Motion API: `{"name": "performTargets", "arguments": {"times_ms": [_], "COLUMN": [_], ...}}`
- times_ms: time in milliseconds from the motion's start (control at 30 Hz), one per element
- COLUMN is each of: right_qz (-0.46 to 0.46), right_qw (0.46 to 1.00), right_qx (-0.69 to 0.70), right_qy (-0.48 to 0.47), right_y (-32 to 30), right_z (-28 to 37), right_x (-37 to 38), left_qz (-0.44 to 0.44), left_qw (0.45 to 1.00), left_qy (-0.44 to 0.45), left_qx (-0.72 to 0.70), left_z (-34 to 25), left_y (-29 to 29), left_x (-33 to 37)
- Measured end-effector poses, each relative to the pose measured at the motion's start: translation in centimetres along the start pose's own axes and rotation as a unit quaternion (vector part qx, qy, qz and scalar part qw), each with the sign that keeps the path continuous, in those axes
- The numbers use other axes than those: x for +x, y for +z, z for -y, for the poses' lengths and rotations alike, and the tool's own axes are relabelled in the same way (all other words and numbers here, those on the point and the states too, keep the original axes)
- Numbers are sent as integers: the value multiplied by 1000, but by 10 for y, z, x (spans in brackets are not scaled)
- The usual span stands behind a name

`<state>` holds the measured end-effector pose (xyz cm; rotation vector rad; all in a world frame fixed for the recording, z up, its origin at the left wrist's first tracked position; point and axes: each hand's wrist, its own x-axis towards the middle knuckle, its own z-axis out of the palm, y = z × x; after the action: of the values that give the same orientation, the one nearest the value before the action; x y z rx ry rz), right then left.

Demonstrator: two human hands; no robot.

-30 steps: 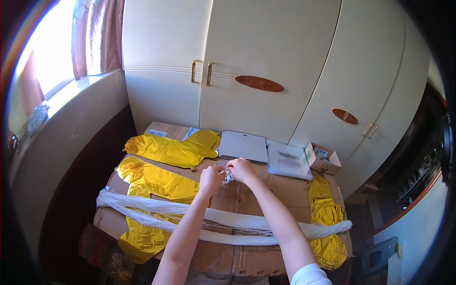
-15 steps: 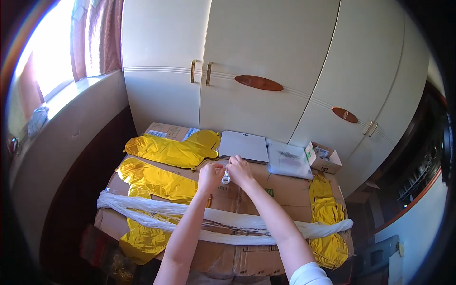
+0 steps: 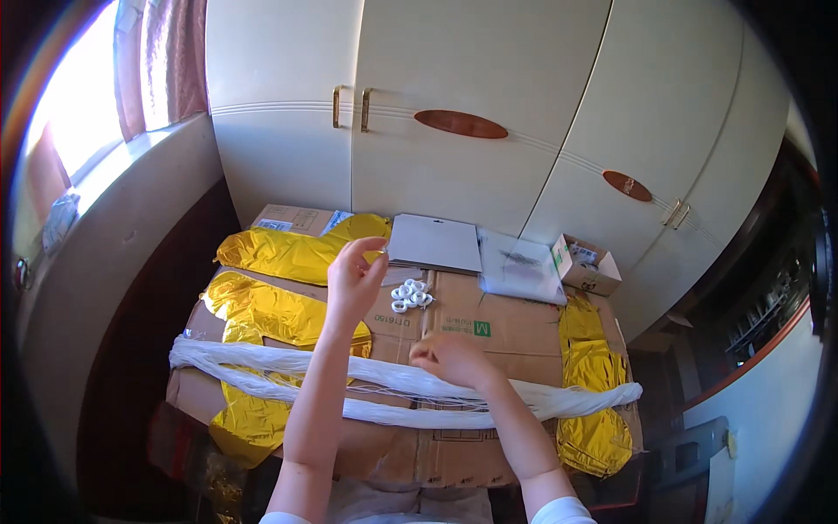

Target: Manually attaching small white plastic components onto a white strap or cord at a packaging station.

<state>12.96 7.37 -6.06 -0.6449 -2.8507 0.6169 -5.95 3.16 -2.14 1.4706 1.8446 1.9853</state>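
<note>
My left hand (image 3: 356, 278) is raised in front of the upper gold foil balloon (image 3: 297, 251), its thumb and fingers brought together in a pinch. Anything at those fingertips is too small to name. Lower and to the right, my right hand (image 3: 449, 358) is curled closed just above the long hank of white string (image 3: 454, 402); what its fingers hold, if anything, is hidden. Between and beyond the hands, a cluster of several small white rings (image 3: 410, 295) lies on the cardboard (image 3: 515, 341). The string hank stretches sideways across the cardboard, under both forearms.
More gold foil pieces lie at left (image 3: 271, 310) and at right (image 3: 594, 393). Along the back are a grey flat board (image 3: 434, 244), a clear plastic sheet (image 3: 521, 269) and a small open box (image 3: 589, 264). Behind them stands a cream cupboard (image 3: 463, 183).
My hands have parted from the rings: the left moved up and left, the right came down toward me. The white rings are uncovered now. The whole view has shifted slightly.
</note>
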Motion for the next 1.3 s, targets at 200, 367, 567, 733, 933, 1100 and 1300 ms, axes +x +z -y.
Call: {"name": "performTargets", "arguments": {"times_ms": [200, 367, 567, 733, 933, 1100, 1300], "right_qz": [8, 57, 62, 73, 103, 63, -41], "right_qw": [1000, 997, 997, 997, 987, 898, 862], "right_qx": [-16, -45, -43, -1, 113, 427, 505], "right_qy": [-23, 36, 34, 23, 38, 83, 28], "right_y": [17, 11, 20, 9, -25, -35, -65], "right_z": [-15, -22, -30, -34, -24, -32, -25], "right_x": [-12, -15, -15, -16, -22, -30, -44], "left_qz": [29, 34, 47, 61, 215, 506, 486], "left_qw": [999, 999, 999, 998, 976, 855, 868], "left_qy": [1, -2, 5, 9, -24, 59, 10], "left_qx": [-13, -6, -3, 5, 20, 99, 104], "left_z": [-29, -28, -25, -29, -47, -53, -64], "left_y": [-1, 1, 9, 12, 8, 12, 13], "left_x": [-7, -8, -10, -12, -19, -32, -36]}}
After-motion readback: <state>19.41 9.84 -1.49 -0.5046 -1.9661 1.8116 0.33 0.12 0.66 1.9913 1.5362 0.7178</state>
